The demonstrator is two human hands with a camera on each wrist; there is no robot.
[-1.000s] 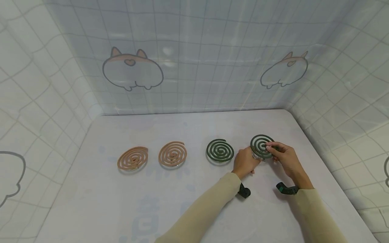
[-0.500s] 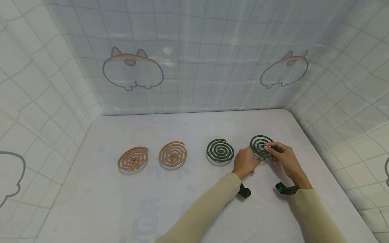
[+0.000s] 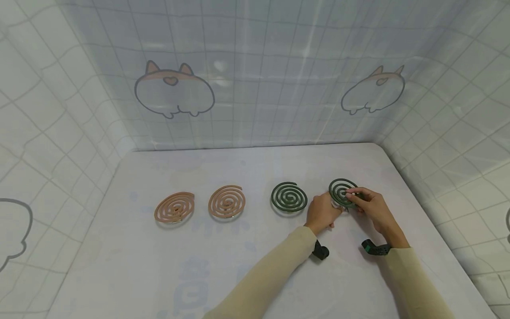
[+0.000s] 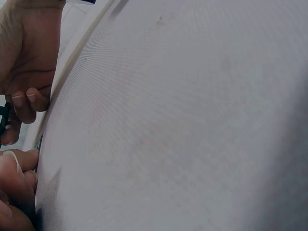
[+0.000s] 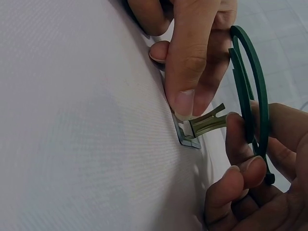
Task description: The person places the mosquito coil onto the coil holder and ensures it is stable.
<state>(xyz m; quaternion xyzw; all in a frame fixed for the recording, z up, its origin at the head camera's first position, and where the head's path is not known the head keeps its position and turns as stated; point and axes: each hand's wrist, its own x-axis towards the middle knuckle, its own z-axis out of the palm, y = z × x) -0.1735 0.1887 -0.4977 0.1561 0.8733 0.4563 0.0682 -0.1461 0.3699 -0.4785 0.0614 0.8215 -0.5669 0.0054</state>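
My right hand (image 3: 374, 208) pinches a green mosquito coil (image 5: 260, 86) near its centre, thumb above and fingers below. The coil is held tilted over a small metal coil stand (image 5: 209, 124), whose forked upright rises from a flat base on the table. My left hand (image 3: 322, 212) holds the stand low down; its thumb (image 5: 190, 62) presses by the base. Whether the fork's tip sits in the coil is hidden by the right fingers. To the left lies a second green mosquito coil (image 3: 288, 197), raised slightly off the table. Only parts of both hands show in the left wrist view.
Two brown mosquito coils, one nearer the middle (image 3: 226, 202) and one farther left (image 3: 174, 208), stand raised on small supports on the white table (image 3: 239, 164). Walls covered with grid-patterned sheeting (image 3: 275, 88) enclose the table's back and sides.
The held green coil has dipped very slightly toward the table, with the right hand following. The left hand and the other coils stay where they were.
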